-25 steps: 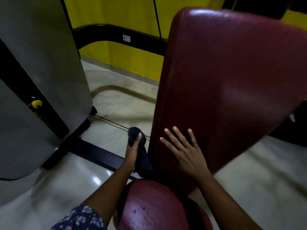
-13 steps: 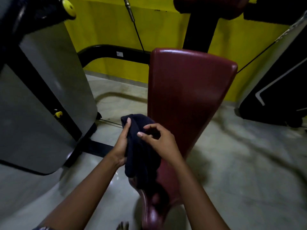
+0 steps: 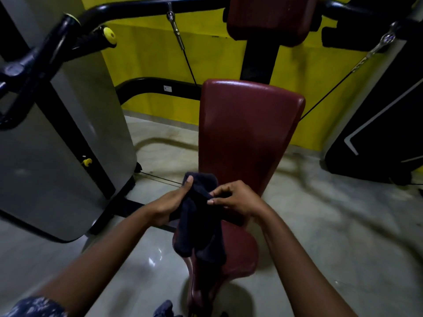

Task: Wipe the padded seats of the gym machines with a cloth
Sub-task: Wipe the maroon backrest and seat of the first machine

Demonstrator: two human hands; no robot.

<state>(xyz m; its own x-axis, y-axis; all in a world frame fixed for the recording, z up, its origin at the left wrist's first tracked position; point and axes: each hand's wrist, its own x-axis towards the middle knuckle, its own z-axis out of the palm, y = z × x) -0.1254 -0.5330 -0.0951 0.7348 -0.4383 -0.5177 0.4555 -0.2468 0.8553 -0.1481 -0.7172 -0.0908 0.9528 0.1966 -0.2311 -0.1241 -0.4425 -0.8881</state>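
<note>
A yellow wall (image 3: pixel 148 62) fills the top of the frame, and a pale, glossy floor (image 3: pixel 332 225) spreads below it. At the centre stands a gym machine with dark red padding: an upright back pad (image 3: pixel 247 138) and, below it, a rounded seat (image 3: pixel 242 252). A second red pad (image 3: pixel 267 19) sits at the top edge, on a black post.

Both hands meet just in front of the foot of the back pad, above the seat. The left hand (image 3: pixel 170 202) grips a dark blue cloth (image 3: pixel 196 227) from the left, its thumb lying straight up against the top of the bundle. The right hand (image 3: pixel 238 199) has its fingers curled inward and pinches a fold of the same cloth from the right. The cloth is bunched between the hands, and its loose ends hang down in front of the left part of the seat; whether they touch the padding cannot be told.

A grey cover (image 3: pixel 57 156) with a black slot and a small yellow pin (image 3: pixel 87 161) takes up the left of the frame. Above it runs a black bar (image 3: pixel 45 42) with a yellow knob (image 3: pixel 109 36). A thin cable (image 3: pixel 187 58) hangs from a clip at the top centre. A black machine (image 3: pixel 377 133) stands at the right. A patterned blue sleeve (image 3: pixel 34 307) shows at the lower left corner.
</note>
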